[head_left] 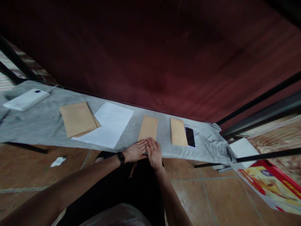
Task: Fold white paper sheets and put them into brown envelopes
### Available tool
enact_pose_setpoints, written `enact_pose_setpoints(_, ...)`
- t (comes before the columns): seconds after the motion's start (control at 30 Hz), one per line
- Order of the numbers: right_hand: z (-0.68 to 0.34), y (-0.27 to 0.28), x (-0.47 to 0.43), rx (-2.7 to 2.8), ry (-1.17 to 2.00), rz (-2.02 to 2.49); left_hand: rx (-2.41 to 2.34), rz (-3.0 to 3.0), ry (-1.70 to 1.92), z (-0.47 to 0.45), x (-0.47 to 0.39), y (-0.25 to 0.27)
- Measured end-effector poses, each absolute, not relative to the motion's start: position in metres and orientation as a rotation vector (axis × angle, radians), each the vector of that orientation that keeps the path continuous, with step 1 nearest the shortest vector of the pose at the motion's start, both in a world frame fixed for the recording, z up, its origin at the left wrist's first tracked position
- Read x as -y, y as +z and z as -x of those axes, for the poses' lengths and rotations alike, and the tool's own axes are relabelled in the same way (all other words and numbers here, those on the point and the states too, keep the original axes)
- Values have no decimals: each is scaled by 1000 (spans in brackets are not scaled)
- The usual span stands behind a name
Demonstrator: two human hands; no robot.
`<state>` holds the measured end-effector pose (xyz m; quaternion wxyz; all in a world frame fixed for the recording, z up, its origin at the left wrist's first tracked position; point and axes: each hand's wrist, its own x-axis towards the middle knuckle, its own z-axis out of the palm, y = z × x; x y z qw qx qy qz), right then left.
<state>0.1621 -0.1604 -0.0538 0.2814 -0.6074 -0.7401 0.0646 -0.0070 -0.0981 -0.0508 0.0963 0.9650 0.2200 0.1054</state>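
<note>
A brown paper envelope [148, 127] lies on the grey cloth in front of me. My left hand [136, 151] rests flat on its near end, fingers stretched out and pointing right. Beside it, my right hand [154, 153] also presses flat there, its fingers pointing away from me. The fingertips of both hands meet near the envelope's lower edge, which they cover. To the right sits a small stack of similar envelopes [178, 131]. On the left, larger brown envelopes [78, 120] partly overlap a stack of white paper [113, 124].
A dark-screened phone [190, 137] lies partly beneath the right-hand envelopes. At the far left is a white device [27, 99] with a cable. The narrow surface is draped in grey cloth [162, 147], with a dark red curtain [150, 56] behind. A colourful box [272, 185] stands at right.
</note>
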Motion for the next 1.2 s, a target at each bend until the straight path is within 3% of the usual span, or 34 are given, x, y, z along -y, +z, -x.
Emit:
enact_pose_setpoints(0.27, -171, -64, 173, 2113, -21, 1723, -641, -2832, 351, 16, 104, -44)
enact_pose_setpoints(1.2, -168, -54, 192, 2103, -38, 1758, -831, -2879, 311, 42, 115, -51)
